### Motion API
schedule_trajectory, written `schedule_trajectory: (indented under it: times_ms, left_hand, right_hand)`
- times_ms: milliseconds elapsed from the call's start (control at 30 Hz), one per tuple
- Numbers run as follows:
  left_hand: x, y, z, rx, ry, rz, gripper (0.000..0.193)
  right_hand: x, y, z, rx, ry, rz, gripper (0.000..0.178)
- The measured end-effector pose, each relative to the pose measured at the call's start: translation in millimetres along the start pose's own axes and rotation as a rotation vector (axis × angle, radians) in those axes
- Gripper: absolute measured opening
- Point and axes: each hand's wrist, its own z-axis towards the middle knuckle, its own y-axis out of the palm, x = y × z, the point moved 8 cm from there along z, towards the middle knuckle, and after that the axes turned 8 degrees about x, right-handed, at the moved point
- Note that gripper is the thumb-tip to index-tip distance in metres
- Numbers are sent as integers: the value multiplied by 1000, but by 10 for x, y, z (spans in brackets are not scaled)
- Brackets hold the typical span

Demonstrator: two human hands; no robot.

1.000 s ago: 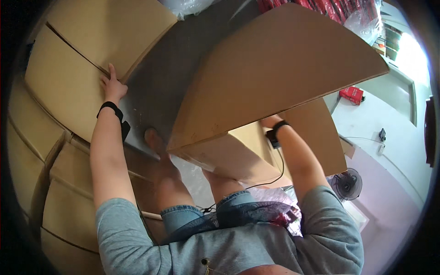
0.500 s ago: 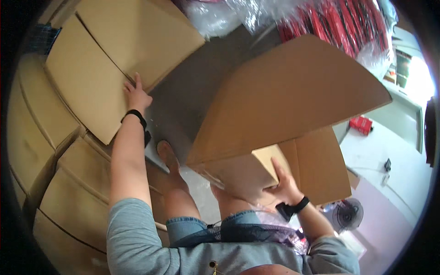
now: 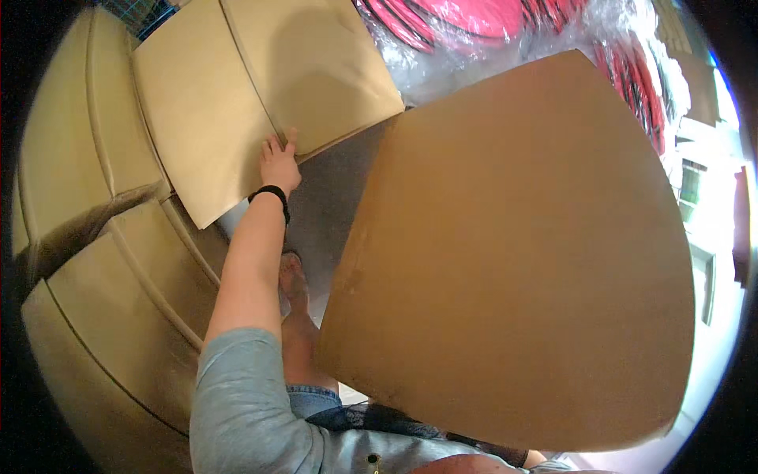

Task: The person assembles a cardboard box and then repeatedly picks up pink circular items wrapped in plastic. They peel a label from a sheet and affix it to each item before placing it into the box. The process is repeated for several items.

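A large cardboard box [image 3: 513, 261] fills the right half of the view, raised close to the camera, its broad face tilted. The right hand is hidden behind it, so its fingers cannot be judged. The left hand [image 3: 278, 164] lies flat, fingers spread, on a stacked carton's flap [image 3: 237, 103]. More cartons [image 3: 103, 300] crowd the left; plastic-wrapped red goods [image 3: 489, 24] lie beyond, grey floor [image 3: 335, 205] below.

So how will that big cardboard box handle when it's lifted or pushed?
The box looks stiff: its broad face stays flat. It is probably awkward rather than heavy, since it fills much of the view and hides the right hand. The left hand rests flat on the stacked cartons, so only one hand can be steadying it; it may tip.
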Motion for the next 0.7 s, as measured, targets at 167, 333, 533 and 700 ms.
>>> schedule_trajectory:
  times_ms: [167,333,533,700]
  left_hand:
    - [-28,151,-85,146,12,-77,68]
    - [-55,230,-46,246,64,-64,66]
    - [-101,237,-91,162,75,-82,63]
    - [-201,-18,-251,260,217,-141,63]
  right_hand:
    - [-113,-47,11,-5,0,-32,64]
    - [-200,-6,25,-13,-11,-61,61]
    - [-375,-9,145,-22,-74,-101,58]
    - [-545,72,236,-24,-171,-115,56]
